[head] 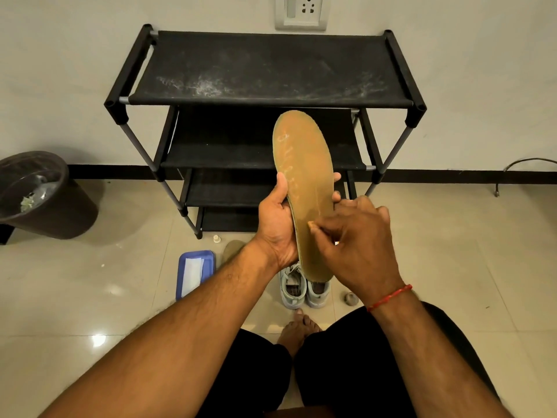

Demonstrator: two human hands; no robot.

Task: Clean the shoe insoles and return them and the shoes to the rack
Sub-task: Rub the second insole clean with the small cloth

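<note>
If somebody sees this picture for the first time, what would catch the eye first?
The big tan insole in the middle, gripped upright by the left hand while the right hand touches its lower part. Behind it stands a black shoe rack against the wall, its top shelf streaked with dust.

Looks like somebody's home, a hallway sort of corner: a black fabric shoe rack (271, 73) stands against a plain painted wall (60, 70) with a dark skirting strip (452, 175). There are glossy beige floor tiles (120, 297), a wall socket (304, 10) above the rack, a brown waste bin (69, 212) off its left side, and sneakers (303, 289) by a bare foot (298, 330).
</note>
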